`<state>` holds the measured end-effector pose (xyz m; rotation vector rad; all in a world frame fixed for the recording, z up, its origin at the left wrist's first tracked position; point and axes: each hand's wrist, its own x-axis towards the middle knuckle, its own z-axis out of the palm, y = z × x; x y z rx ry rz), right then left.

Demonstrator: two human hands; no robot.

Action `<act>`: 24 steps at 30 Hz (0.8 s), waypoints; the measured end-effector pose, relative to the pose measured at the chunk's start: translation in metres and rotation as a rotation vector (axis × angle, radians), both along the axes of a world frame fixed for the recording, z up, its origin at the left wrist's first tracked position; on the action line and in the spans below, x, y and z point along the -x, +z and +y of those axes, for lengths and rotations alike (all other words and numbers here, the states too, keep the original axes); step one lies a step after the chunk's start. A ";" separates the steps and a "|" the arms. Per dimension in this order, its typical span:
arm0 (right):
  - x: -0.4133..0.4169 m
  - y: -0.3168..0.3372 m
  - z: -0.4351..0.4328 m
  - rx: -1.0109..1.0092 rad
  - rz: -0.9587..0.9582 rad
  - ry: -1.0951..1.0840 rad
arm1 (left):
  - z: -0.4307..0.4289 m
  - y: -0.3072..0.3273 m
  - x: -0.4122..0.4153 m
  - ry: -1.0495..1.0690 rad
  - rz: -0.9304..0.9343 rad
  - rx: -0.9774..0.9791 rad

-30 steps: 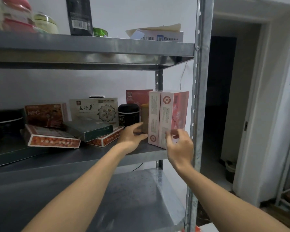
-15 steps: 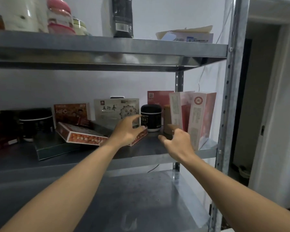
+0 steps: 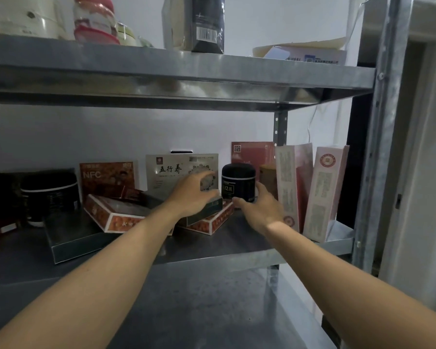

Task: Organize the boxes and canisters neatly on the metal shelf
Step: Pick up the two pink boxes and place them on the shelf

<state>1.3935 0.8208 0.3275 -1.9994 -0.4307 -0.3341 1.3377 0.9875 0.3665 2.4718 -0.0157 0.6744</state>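
On the middle board of the metal shelf (image 3: 249, 238), both bare hands are in among the clutter. The left hand (image 3: 194, 195) hovers claw-like over a flat dark green box (image 3: 207, 210), its grip spread wide, with the thumb down near the box's top. That green box lies on a red-patterned box (image 3: 212, 224), kinda crooked.

The right hand (image 3: 259, 210) is at the black canister (image 3: 238, 182), thumb stretched across the front of its base and fingers up along its right side. So the grip is spread around it, but honestly can't tell if it's actually squeezing yet. The canister stands upright toward the back of the board, just left of a brown canister (image 3: 268, 177).

Right of that hand, two tall pink boxes (image 3: 287, 187) stand on end near the shelf's right post, leaning a bit. Along the back wall are a red box (image 3: 252, 154), a white box with Chinese characters (image 3: 171, 170) and an NFC box (image 3: 106, 177). Further left, another red-patterned box (image 3: 116, 215) sits tilted on a dark flat box (image 3: 71, 238), next to a big black jar (image 3: 48, 192).

Up on the top board there's a black pouch with a barcode (image 3: 207, 23) and a white carton (image 3: 310, 55).
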 end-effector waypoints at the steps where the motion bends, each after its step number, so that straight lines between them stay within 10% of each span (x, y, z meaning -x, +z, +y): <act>1: -0.008 -0.001 0.004 -0.032 0.020 0.007 | 0.003 0.000 -0.005 0.006 0.007 0.009; 24: -0.140 -0.009 0.077 -0.092 0.077 -0.209 | 0.056 0.019 -0.125 0.071 0.073 0.000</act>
